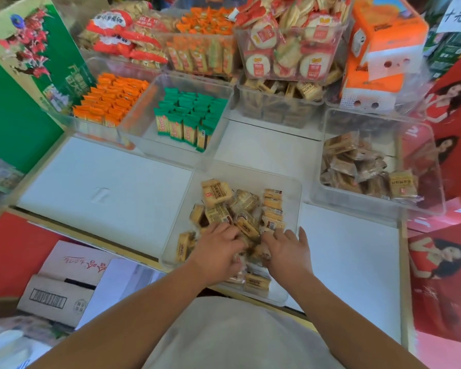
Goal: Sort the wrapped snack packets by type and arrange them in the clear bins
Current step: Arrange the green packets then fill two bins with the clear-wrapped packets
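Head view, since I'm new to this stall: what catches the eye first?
The left hand and right hand rest among loose tan wrapped snack packets in the nearest clear plastic bin. Behind it, green-wrapped packets stand in neat rows in a clear bin, with bright orange-wrapped packets packed in the bin to their left.

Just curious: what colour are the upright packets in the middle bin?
Green packets, yellowish fronts; head view.

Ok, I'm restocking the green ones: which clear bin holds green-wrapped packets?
The middle-row bin just right of the orange packets: only its packets have green wrappers, and they stand upright in rows.
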`<state>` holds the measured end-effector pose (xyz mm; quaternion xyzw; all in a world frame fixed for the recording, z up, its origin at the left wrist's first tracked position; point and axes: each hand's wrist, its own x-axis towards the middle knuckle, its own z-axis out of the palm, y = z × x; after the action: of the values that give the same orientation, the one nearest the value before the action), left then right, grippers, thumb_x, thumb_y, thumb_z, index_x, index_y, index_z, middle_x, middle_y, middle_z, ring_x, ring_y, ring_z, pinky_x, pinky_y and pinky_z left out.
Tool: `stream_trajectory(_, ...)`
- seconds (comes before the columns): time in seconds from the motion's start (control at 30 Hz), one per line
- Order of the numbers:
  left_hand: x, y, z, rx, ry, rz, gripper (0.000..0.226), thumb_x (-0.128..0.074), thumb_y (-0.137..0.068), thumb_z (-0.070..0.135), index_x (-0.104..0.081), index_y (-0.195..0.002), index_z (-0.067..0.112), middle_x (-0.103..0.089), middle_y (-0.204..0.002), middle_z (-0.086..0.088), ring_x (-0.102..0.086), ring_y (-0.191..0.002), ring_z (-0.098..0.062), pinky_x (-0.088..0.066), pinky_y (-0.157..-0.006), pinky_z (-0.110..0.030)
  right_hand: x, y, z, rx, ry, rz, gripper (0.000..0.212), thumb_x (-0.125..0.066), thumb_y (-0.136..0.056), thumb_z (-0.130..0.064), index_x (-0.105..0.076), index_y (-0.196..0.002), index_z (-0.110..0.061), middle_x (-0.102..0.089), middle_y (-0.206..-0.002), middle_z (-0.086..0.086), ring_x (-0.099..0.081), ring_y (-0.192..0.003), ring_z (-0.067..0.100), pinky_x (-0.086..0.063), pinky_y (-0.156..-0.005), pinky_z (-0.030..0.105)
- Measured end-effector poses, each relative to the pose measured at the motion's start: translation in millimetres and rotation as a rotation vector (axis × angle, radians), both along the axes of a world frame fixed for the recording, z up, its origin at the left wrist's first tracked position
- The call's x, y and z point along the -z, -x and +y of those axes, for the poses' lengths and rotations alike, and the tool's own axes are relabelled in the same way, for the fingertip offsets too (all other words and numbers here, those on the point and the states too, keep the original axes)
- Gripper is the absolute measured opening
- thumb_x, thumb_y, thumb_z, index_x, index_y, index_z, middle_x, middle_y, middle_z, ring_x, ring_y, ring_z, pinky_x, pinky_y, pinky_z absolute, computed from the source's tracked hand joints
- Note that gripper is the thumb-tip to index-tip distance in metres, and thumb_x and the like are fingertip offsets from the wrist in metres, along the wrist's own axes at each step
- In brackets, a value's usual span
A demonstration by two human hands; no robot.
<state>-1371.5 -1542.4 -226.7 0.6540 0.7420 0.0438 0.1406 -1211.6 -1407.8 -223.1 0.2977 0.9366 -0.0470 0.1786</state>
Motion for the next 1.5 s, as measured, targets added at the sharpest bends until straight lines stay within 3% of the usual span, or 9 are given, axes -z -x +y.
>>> stream_trajectory(0.17, -14, 18, -8, -0.014, 0.106, -0.040, 0.058, -0.071, -0.082, 0.060, -0.062, -0.132, 0.033, -0.046, -0.149, 0.009, -0.035, -0.141, -0.015, -0.021, -0.122, -0.039, 0, 4, -1, -0.073, -0.038, -0.097, 0.045, -0.065, -0.092, -0.036, -0.048, -0.133, -0.041, -0.052, -0.136, 0.000, -0.044, -0.132, 0.026, -0.007, -0.118, 0.065)
stream_trajectory(0.43, -12, 45, -18, -0.090, -0.040, 0.007, 0.045, -0.076, -0.078, 0.054, -0.072, -0.114, 0.026, -0.059, -0.121, 0.007, -0.049, -0.119, -0.018, -0.045, -0.103, -0.043, -6, 4, -17, 0.010, -0.044, -0.082, 0.060, -0.065, -0.087, -0.028, -0.037, -0.141, -0.033, -0.052, -0.136, -0.002, -0.048, -0.128, 0.025, -0.013, -0.118, 0.059)
stream_trajectory(0.57, -11, 53, -17, -0.009, 0.012, -0.075, 0.035, -0.063, -0.089, 0.053, -0.076, -0.106, 0.025, -0.060, -0.111, 0.007, -0.046, -0.115, -0.017, -0.045, -0.099, -0.041, -11, 11, -18, 0.067, 0.017, -0.033, 0.045, -0.067, -0.089, -0.040, -0.053, -0.131, -0.042, -0.052, -0.135, -0.008, -0.049, -0.129, 0.020, -0.007, -0.120, 0.063)
stream_trajectory(0.83, -7, 45, -14, 0.040, 0.059, -0.143, 0.022, -0.054, -0.097, 0.036, -0.073, -0.101, 0.025, -0.057, -0.109, 0.010, -0.042, -0.110, -0.013, -0.040, -0.101, -0.038, -2, 6, -32, 0.061, -0.078, 0.031, 0.040, -0.093, -0.049, -0.017, -0.076, -0.082, -0.033, -0.060, -0.081, 0.000, -0.063, -0.076, 0.026, -0.027, -0.106, 0.078)
stream_trajectory(1.0, -29, 75, -9, -0.307, -0.015, -0.607, 0.012, -0.055, -0.101, 0.030, -0.055, -0.090, 0.024, -0.062, -0.090, 0.007, -0.062, -0.074, -0.011, -0.053, -0.061, -0.031, 4, 14, -40, 0.166, -0.142, 0.090, 0.047, -0.094, -0.052, -0.017, -0.076, -0.094, -0.031, -0.063, -0.082, -0.001, -0.065, -0.076, 0.026, -0.019, -0.110, 0.079)
stream_trajectory(1.13, -49, 97, -1, -0.560, -0.166, -0.845, 0.008, -0.053, -0.105, 0.028, -0.052, -0.096, 0.027, -0.068, -0.091, -0.001, -0.068, -0.069, -0.018, -0.058, -0.061, -0.042, 2, 16, -44, 0.241, -0.055, 0.462, 0.032, -0.090, -0.070, -0.030, -0.077, -0.098, -0.022, -0.069, -0.085, -0.007, -0.069, -0.083, 0.021, -0.035, -0.114, 0.062)
stream_trajectory(1.23, -50, 106, 4, -0.588, -0.207, -0.790, 0.007, -0.059, -0.102, 0.032, -0.054, -0.101, 0.027, -0.067, -0.096, 0.007, -0.067, -0.088, -0.010, -0.059, -0.078, -0.038, -12, 12, -51, 0.447, 0.228, 0.655, 0.016, -0.084, -0.082, -0.029, -0.078, -0.095, -0.023, -0.069, -0.093, -0.014, -0.069, -0.086, 0.011, -0.060, -0.077, 0.036)
stream_trajectory(1.4, -49, 84, -7, -0.395, -0.199, -0.494, 0.017, -0.068, -0.095, 0.031, -0.052, -0.097, 0.025, -0.055, -0.096, 0.011, -0.057, -0.079, -0.005, -0.050, -0.063, -0.024, -20, -4, -51, 0.613, 0.358, 0.745, 0.009, -0.079, -0.088, -0.026, -0.077, -0.096, -0.028, -0.072, -0.095, -0.019, -0.069, -0.088, 0.002, -0.058, -0.075, 0.027)
stream_trajectory(1.5, -45, 47, -11, -0.097, 0.105, -0.562, 0.009, -0.060, -0.099, 0.035, -0.063, -0.100, 0.026, -0.064, -0.098, 0.011, -0.062, -0.083, -0.008, -0.056, -0.073, -0.033, -29, -15, -53, 0.647, 0.219, 0.793, 0.007, -0.079, -0.088, -0.024, -0.076, -0.094, -0.026, -0.073, -0.094, -0.016, -0.066, -0.084, 0.002, -0.052, -0.075, 0.021)
